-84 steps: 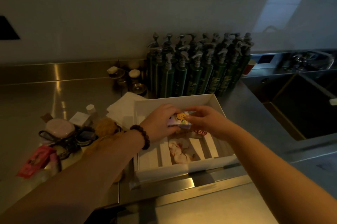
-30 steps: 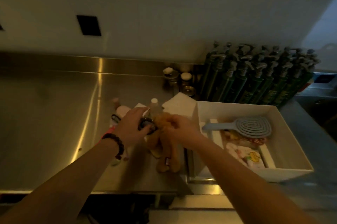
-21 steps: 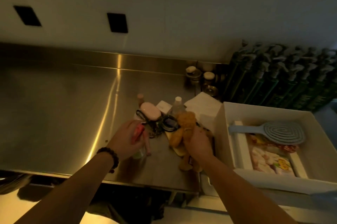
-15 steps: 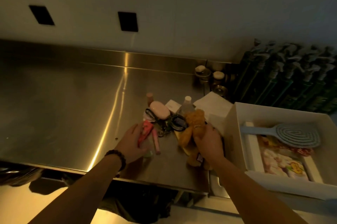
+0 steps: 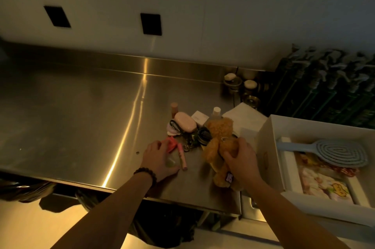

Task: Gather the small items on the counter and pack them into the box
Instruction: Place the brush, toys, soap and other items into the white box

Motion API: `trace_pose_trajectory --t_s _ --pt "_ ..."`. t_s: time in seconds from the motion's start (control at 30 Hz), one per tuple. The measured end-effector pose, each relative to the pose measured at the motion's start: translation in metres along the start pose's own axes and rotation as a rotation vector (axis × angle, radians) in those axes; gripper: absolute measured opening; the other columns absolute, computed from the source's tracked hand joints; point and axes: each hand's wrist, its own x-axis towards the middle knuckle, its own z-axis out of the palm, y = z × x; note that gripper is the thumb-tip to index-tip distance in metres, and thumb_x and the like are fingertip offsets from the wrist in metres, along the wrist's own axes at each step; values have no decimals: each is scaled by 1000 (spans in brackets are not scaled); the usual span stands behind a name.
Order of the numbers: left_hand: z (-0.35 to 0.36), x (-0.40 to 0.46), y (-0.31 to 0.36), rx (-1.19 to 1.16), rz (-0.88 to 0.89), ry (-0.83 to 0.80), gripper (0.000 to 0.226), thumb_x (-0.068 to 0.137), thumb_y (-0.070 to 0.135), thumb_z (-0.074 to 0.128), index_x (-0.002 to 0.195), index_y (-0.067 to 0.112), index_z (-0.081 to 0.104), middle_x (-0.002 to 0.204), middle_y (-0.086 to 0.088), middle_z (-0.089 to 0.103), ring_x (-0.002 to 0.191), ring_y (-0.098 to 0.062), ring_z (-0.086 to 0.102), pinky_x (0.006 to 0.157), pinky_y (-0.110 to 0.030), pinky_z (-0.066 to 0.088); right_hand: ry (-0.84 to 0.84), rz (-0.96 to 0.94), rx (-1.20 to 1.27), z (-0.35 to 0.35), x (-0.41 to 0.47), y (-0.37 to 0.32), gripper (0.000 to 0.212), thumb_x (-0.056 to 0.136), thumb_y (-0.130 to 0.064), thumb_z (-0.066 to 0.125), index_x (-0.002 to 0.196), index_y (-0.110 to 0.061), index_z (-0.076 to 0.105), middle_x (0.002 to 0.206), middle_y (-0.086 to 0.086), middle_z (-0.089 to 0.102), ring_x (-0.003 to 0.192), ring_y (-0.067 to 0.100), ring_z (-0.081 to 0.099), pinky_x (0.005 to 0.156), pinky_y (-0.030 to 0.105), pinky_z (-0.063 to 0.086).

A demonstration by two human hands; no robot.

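Note:
A white box [image 5: 263, 141] stands at the right on the steel counter [image 5: 81, 127], holding a light blue hairbrush [image 5: 332, 152] and printed packets [image 5: 324, 184]. My right hand [image 5: 241, 162] grips a brown teddy bear [image 5: 219, 133] by its body, just left of the box. My left hand [image 5: 159, 158] lies on the counter with its fingers curled over a small clear item [image 5: 170, 163], touching a red packet [image 5: 172, 143]. A pink tube [image 5: 182, 157] lies beside it. Behind sit a pink case [image 5: 185, 121], a dark tangle of straps and keys [image 5: 189, 142], a white-capped bottle [image 5: 215, 112] and a small white carton [image 5: 199, 116].
Several dark green pump bottles [image 5: 324, 90] line the wall behind the box. Two small lidded jars [image 5: 232, 82] stand left of them, with a white napkin [image 5: 243, 118] in front. The counter's front edge runs just under my wrists.
The view has swung left from the box to the pile. My right hand has closed on the teddy bear. My left hand has set the red packet down and settled over the clear item.

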Motion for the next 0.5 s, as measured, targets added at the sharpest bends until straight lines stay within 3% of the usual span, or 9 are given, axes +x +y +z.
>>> trace_pose_trajectory --t_s 0.23,0.3,0.4,0.5 --pt "-1 4 -4 16 -90 -15 95 50 64 59 134 30 28 120 -3 38 111 -24 34 93 -36 37 -1 -40 44 0 -1 7 27 87 -30 64 109 -23 49 101 -3 54 90 12 54 76 28 47" --pt "-3 4 -7 -18 -98 -11 94 50 62 60 133 30 30 120 -4 39 112 -24 34 94 -35 38 2 -69 48 0 -1 6 26 86 -28 64 108 -24 49 99 -5 53 86 8 53 69 21 44" --pt "-7 1 -7 -83 -103 27 95 50 60 61 135 28 32 120 -5 40 113 -25 35 96 -35 39 13 -111 83 -2 -1 1 20 86 -26 64 98 -28 48 92 -8 53 80 5 52 61 15 37" --pt "-18 0 2 -127 -68 98 90 56 58 64 135 27 33 116 -3 41 113 -23 36 93 -34 41 24 -149 93 -10 3 -9 21 86 -29 64 100 -29 48 94 -8 53 81 3 53 63 15 39"
